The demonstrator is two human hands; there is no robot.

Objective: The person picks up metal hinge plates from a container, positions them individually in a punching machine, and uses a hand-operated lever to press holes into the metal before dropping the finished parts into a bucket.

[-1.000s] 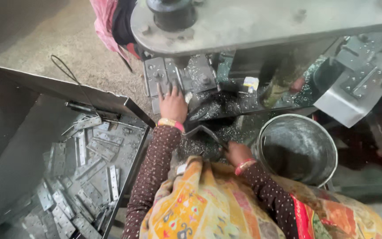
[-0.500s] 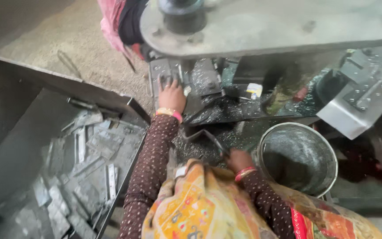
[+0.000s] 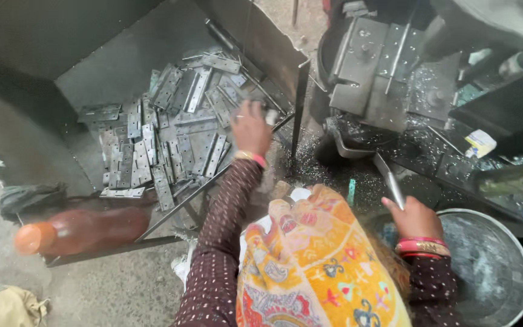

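Left hand (image 3: 251, 128) is now reaching off the press bed into the metal bin (image 3: 43, 42), fingers curling over hinge plates (image 3: 171, 145) just beyond them, while right hand (image 3: 414, 218) is gripping a flat metal strip (image 3: 390, 181), steadying it beside the pan (image 3: 519, 272).

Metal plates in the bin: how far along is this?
Many flat plates already lie piled in the metal bin. In hand: the left hand reaches into that pile, while the right hand holds a metal strip beside the round pan. What remains can't be judged.
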